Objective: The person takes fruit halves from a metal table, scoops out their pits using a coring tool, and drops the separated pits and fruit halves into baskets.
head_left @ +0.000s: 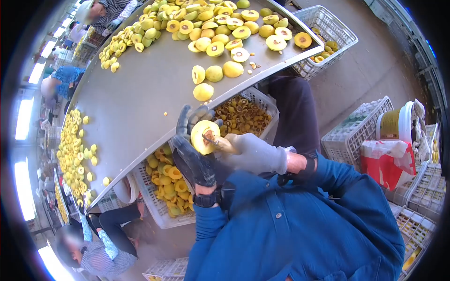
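My left hand (pixel 196 161), in a dark glove, is wrapped round a halved yellow peach (pixel 198 143), its cut face with the brown centre turned toward my right hand. In a grey glove, my right hand (pixel 257 153) grips a wooden-handled pitting tool (pixel 227 145). The tool's metal end is at the centre of the peach half; how deep it sits I cannot tell. Below the table edge, a crate of pits and scraps (pixel 273 108) stands just beyond my hands. A crate of hollowed peach halves (pixel 151 206) is to the left of my left hand.
A metal table (pixel 140 98) carries many peach halves (pixel 225 33), with another heap (pixel 75 154) at its left end. One crate (pixel 344 35) of peaches stands beyond the table's right corner. Crates (pixel 344 136) and a white bucket (pixel 405 122) are at right. Co-workers (pixel 101 253) sit along the left.
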